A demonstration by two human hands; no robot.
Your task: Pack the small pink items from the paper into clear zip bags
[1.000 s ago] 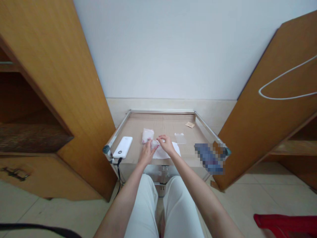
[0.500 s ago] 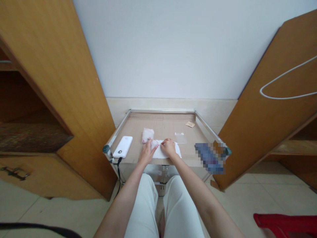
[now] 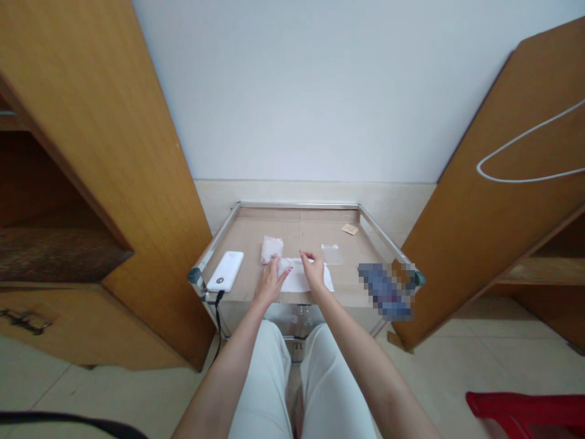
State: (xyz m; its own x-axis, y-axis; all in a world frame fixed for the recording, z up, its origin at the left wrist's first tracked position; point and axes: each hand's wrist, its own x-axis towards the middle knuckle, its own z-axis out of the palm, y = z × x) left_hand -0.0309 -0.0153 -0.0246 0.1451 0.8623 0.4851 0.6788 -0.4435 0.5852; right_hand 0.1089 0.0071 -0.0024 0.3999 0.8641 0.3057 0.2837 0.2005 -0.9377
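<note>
My left hand (image 3: 270, 282) rests on a small clear bag (image 3: 284, 266) at the near edge of a low metal-framed table (image 3: 219, 234), fingers curled on the bag. My right hand (image 3: 314, 268) is raised a little over a white sheet (image 3: 299, 279), its fingertips pinched on something too small to make out. A second small bag with red-and-white contents (image 3: 272, 249) lies just beyond my left hand.
A white power bank (image 3: 225, 271) with a black cable lies at the table's left. An empty clear bag (image 3: 331, 253), a small tan tag (image 3: 350, 229) and a blurred blue item (image 3: 385, 291) lie right. Open wooden cabinet doors flank the table. A red object (image 3: 525, 414) sits bottom right.
My right hand went down onto the white sheet, then lifted slightly with its fingertips pinched. My left hand stayed on the small bag.
</note>
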